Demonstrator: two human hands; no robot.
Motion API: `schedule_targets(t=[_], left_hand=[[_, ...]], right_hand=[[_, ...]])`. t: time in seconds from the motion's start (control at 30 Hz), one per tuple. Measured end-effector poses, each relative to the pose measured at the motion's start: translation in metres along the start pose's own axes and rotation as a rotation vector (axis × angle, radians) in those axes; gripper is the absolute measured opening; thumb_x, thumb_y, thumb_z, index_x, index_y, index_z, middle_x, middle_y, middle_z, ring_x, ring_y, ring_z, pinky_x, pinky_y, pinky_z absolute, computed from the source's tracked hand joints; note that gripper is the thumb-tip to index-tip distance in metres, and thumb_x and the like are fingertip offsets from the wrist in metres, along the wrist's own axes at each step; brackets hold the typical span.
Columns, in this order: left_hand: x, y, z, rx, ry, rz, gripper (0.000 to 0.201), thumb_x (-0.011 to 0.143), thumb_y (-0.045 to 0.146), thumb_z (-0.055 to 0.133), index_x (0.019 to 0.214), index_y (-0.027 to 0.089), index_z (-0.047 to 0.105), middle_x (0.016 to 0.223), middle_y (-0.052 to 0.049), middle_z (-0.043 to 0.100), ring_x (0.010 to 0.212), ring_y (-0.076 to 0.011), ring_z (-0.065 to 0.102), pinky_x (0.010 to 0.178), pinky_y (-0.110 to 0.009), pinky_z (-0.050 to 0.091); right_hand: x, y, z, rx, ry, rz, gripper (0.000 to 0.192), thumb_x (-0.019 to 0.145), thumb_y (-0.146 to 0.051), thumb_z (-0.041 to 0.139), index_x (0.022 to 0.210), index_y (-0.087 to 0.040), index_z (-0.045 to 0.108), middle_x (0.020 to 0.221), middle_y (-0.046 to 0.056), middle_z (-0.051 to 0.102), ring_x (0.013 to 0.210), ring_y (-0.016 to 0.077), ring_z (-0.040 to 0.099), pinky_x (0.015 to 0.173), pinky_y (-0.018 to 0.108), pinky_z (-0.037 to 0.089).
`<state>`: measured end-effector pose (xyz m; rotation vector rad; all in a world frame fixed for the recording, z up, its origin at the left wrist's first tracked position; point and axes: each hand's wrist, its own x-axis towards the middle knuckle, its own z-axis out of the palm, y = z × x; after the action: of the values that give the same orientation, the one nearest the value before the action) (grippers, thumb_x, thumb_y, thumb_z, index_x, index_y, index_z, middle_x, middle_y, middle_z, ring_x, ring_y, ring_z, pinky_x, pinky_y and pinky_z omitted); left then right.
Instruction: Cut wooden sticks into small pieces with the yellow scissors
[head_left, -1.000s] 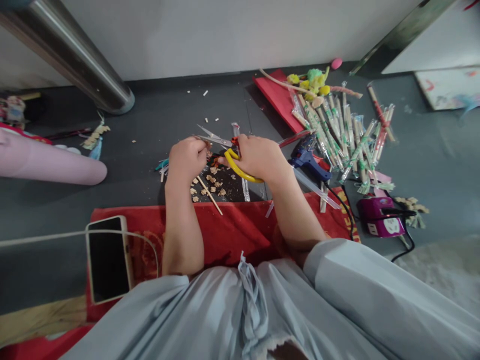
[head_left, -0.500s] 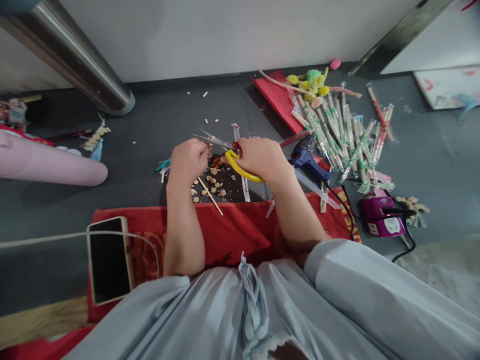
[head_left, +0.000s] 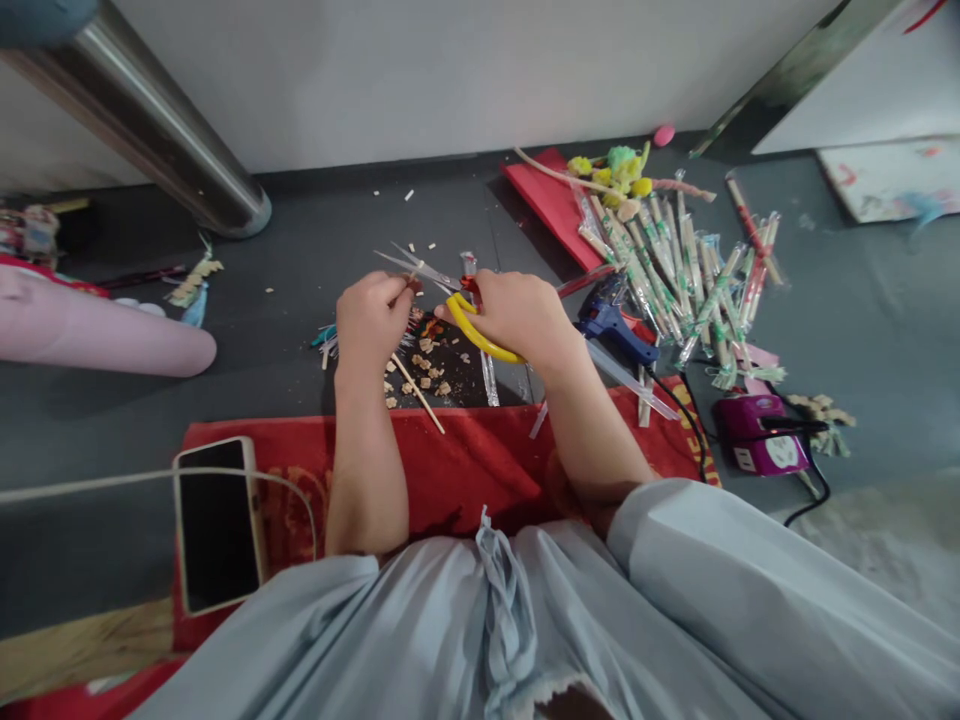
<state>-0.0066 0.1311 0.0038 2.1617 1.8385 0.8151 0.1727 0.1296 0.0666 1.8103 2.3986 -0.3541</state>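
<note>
My right hand (head_left: pixel 517 312) grips yellow-handled scissors (head_left: pixel 466 325); their steel blades (head_left: pixel 412 266) are parted and point left. My left hand (head_left: pixel 373 318) is closed on a thin wooden stick (head_left: pixel 417 391) that runs down and right from the fist. The stick's upper end sits at the blades. Several small cut wooden bits (head_left: pixel 424 372) lie on the dark floor below both hands.
A heap of wrapped chopsticks (head_left: pixel 675 270), a blue glue gun (head_left: pixel 613 322) and a purple power strip (head_left: pixel 759 432) lie right. Red card (head_left: pixel 551 202) sits behind. A phone (head_left: pixel 218 520) with a cable rests on red cloth (head_left: pixel 457 465). A pink roll (head_left: pixel 97 338) and a steel pole (head_left: pixel 161 130) are left.
The scissor blades have swung slightly upward and opened a little. Both hands stay in nearly the same place; the view has shifted slightly.
</note>
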Motion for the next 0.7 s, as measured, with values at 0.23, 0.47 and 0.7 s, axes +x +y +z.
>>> schedule_targets(t=[0.23, 0.47, 0.7], left_hand=[[0.001, 0.006, -0.004, -0.157, 0.026, -0.027, 0.032, 0.088, 0.032, 0.043, 0.062, 0.021, 0.056, 0.068, -0.001, 0.064, 0.068, -0.0127, 0.057, 0.07, -0.027, 0.044], [0.001, 0.01, -0.006, -0.218, -0.028, -0.046, 0.037, 0.091, 0.039, 0.04, 0.065, 0.019, 0.057, 0.062, 0.0, 0.062, 0.062, -0.0107, 0.056, 0.064, -0.024, 0.043], [0.002, 0.007, -0.003, -0.335, 0.046, -0.025, 0.034, 0.089, 0.036, 0.047, 0.062, 0.019, 0.058, 0.054, 0.002, 0.058, 0.054, -0.0092, 0.053, 0.058, -0.022, 0.04]], right_hand=[[-0.003, 0.003, 0.001, 0.044, 0.039, -0.072, 0.08, 0.083, -0.076, 0.018, 0.107, -0.009, 0.054, 0.1, 0.019, 0.066, 0.091, 0.0283, 0.064, 0.072, 0.032, 0.043], [-0.003, 0.006, 0.003, 0.069, 0.058, -0.113, 0.08, 0.083, -0.076, 0.021, 0.113, -0.007, 0.048, 0.111, 0.021, 0.063, 0.101, 0.0304, 0.06, 0.081, 0.035, 0.041], [-0.001, 0.006, 0.004, 0.07, 0.07, -0.109, 0.08, 0.082, -0.077, 0.023, 0.11, -0.007, 0.051, 0.107, 0.021, 0.064, 0.1, 0.0316, 0.061, 0.079, 0.035, 0.042]])
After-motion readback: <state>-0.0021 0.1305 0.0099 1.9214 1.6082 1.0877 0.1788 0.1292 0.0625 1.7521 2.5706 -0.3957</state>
